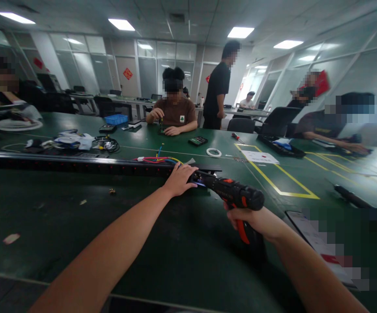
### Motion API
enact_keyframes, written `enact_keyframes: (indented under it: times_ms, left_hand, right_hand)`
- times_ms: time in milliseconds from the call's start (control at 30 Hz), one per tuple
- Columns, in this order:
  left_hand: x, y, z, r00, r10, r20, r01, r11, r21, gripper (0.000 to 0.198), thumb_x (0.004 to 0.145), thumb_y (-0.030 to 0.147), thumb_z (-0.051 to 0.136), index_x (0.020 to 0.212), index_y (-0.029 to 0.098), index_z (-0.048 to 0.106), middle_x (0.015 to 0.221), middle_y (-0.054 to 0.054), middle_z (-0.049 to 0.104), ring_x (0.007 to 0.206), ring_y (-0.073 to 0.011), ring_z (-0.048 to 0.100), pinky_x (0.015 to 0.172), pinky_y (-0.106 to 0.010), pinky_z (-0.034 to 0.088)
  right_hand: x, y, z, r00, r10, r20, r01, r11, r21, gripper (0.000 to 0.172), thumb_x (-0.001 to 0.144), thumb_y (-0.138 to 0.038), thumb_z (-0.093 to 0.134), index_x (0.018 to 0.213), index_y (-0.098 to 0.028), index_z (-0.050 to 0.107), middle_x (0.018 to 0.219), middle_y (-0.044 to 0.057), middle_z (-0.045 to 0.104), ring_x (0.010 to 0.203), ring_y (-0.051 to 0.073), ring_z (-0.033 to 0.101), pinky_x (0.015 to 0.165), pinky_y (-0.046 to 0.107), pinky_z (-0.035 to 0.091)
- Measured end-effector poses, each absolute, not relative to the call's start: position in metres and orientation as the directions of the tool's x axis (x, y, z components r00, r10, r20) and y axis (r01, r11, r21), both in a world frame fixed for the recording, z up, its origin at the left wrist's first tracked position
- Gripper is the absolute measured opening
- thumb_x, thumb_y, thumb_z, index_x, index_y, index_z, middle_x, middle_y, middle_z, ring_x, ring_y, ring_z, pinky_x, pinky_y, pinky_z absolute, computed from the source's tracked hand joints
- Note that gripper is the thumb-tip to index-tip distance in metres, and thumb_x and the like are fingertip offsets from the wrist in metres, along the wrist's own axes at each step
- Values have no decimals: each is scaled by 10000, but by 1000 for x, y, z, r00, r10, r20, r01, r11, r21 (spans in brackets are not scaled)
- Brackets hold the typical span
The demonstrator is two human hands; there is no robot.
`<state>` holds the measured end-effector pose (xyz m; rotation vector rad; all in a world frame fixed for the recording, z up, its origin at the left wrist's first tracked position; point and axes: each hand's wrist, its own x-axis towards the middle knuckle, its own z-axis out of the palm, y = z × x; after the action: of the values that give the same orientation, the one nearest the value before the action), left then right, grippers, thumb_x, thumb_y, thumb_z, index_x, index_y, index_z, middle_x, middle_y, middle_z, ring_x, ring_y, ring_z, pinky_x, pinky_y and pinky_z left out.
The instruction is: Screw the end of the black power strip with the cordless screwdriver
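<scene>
A long black metal rail [77, 165] lies across the green table [77, 208] from the left edge to the middle. On its right end rests my left hand [179, 179], fingers spread over it. My right hand [249, 217] is wrapped round the grip of a black and orange power drill [237, 193]. The drill points left, and its nose is at the rail's end, close to my left fingertips. Whether the tip touches a screw is too small to tell. Red, yellow and blue wires [156, 159] run along the rail's far side, beside my left hand.
Behind the rail are bundled cables [105, 144], a blue basket [116, 119], a white tape roll [213, 152] and a red screwdriver [237, 137]. A small brass-coloured heap [112, 191] lies before it. Several people are around the table; one [175, 108] sits opposite.
</scene>
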<state>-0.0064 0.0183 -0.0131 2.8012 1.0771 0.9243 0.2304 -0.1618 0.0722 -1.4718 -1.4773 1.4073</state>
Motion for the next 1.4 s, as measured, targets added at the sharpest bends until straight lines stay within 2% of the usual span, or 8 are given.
enact_keyframes:
  times_ms: [1400]
  left_hand:
    - [-8, 15, -10, 594, 617, 516, 613, -763, 206, 617, 919, 468, 680, 1445, 217, 480, 1397, -118, 587, 1384, -295, 461, 1241, -563, 148]
  right_hand:
    - [228, -162, 72, -211, 947, -241, 304, -171, -937, 199, 678, -245, 700, 839, -194, 595, 586, -38, 611, 555, 154, 582, 556, 274, 461]
